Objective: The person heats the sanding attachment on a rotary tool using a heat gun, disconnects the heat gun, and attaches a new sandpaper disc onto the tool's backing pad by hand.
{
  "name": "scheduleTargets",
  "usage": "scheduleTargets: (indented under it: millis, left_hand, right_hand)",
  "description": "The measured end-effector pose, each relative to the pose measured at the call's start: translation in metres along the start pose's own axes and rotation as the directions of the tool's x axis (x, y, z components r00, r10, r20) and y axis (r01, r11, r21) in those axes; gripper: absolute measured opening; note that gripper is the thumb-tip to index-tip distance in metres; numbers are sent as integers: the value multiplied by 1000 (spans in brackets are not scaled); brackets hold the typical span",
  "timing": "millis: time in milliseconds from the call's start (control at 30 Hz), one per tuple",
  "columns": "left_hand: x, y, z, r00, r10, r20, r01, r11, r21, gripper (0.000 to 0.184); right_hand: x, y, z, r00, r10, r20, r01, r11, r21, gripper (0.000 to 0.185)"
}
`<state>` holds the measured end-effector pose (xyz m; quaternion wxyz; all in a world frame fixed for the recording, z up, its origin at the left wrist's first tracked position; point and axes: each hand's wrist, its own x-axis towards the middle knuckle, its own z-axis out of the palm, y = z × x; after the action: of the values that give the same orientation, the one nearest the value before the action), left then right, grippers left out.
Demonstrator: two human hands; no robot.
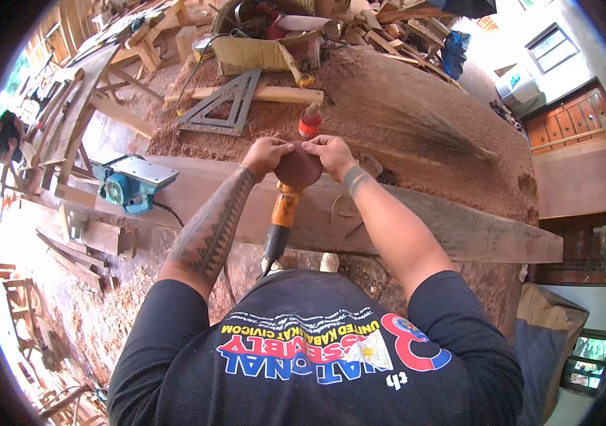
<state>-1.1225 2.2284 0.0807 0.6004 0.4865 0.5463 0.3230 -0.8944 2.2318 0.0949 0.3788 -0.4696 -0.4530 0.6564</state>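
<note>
Both hands (pixel 269 155) (pixel 333 154), brown disc (pixel 298 167) between, fingers (pixel 313 147) on far rim

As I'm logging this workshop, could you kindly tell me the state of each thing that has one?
Brown disc: edge held by left hand and right hand
Orange power tool: partly behind disc; on or off, cannot tell
Blue planer: metal plate facing up
Triangular square: lying partly over wood strip
Cardboard box: open
Stick broom: lying down
</note>
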Motion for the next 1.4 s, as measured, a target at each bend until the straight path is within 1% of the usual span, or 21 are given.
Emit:
scheduleTargets:
  millis: [67, 100, 200, 267, 300, 400, 500, 600, 700, 800, 900, 1000, 1033, 1133, 1167, 1233, 1267, 1300, 1333, 1367, 1400]
  left_hand:
    - [-14, 9, -1, 996, -83, 25, 84, 993, -77, 35]
    - [-27, 16, 7, 995, -92, -28, 87, 987, -136, 36]
    - [-31, 8, 5, 997, -40, -63, 30, 989, -147, 37]
    - [-11, -24, 3, 997, 15, -74, -26, 989, -148, 37]
    - [-11, -23, 6, 996, 45, -75, -56, 988, -147, 37]
    - [-18, -21, 10, 986, 63, -153, -68, 997, -30, 39]
    - [-20, -24, 12, 985, 53, -166, -62, 997, -49, 42]
    - [-34, -19, 14, 990, -4, -142, -15, 991, -131, 46]
    - [-47, -16, 22, 988, -43, -145, 13, 979, -201, 49]
    - [-38, -32, 25, 989, 22, -149, -66, 952, -299, 47]
    - [-51, -28, 24, 991, -9, -134, -41, 931, -362, 44]
    - [-84, -12, 26, 999, -44, -12, 33, 886, -462, 39]
    - [-91, -13, 26, 1000, -29, 12, 31, 918, -396, 33]
    - [-92, -29, 29, 996, 83, -9, -75, 843, -533, 26]
    - [-91, -35, 29, 995, 83, -47, -95, 845, -526, 25]
    - [-86, -42, 30, 990, 89, -109, -133, 849, -512, 24]
    - [-85, -47, 23, 986, 96, -136, -143, 905, -401, 25]
    - [-81, -54, 19, 984, 120, -135, -155, 945, -287, 25]
    - [-93, -40, 23, 989, 70, -129, -115, 915, -386, 23]
    - [-105, -22, 26, 989, 75, -131, -116, 931, -347, 25]
    - [-97, -33, 25, 993, 0, -122, -53, 902, -428, 25]
  right_hand:
    - [-12, -7, 3, 996, 60, -66, -51, 990, 128, 18]
    - [-19, -8, 6, 991, 98, -92, -79, 978, 193, 19]
    - [-23, 19, -4, 994, 99, -51, -76, 938, 339, 25]
    - [-15, 35, -9, 997, 18, -75, -2, 979, 205, 26]
    - [-18, 31, -8, 996, -26, -87, 38, 990, 136, 26]
    - [-27, 20, -8, 983, -121, -139, 75, 953, -293, 25]
    - [-38, 19, 0, 988, -76, -132, 75, 997, -10, 25]
    - [-57, 24, 9, 984, -61, -169, 93, 978, 187, 26]
    - [-68, 28, 6, 990, -15, -140, 39, 985, 169, 27]
    - [-63, 34, 3, 982, -54, -183, 33, 992, -120, 28]
    - [-60, 46, 4, 981, -41, -187, 34, 999, -40, 31]
    - [-82, 36, 21, 996, -20, -92, 33, 990, 140, 29]
    - [-83, 43, 21, 999, 0, -48, 9, 984, 179, 26]
    - [-86, 46, 27, 997, -11, -74, 25, 982, 186, 23]
    - [-87, 46, 30, 996, -22, -89, 38, 984, 176, 25]
    - [-89, 41, 37, 990, -49, -133, 69, 986, 151, 28]
    - [-94, 36, 38, 984, -93, -154, 77, 991, -105, 33]
    - [-104, 24, 40, 971, -138, -195, 61, 932, -358, 39]
    - [-109, 25, 46, 953, -218, -209, 129, 919, -371, 50]
    - [-122, 11, 49, 945, -240, -223, 110, 874, -474, 56]
    - [-127, 11, 42, 985, -52, -163, -35, 870, -492, 62]
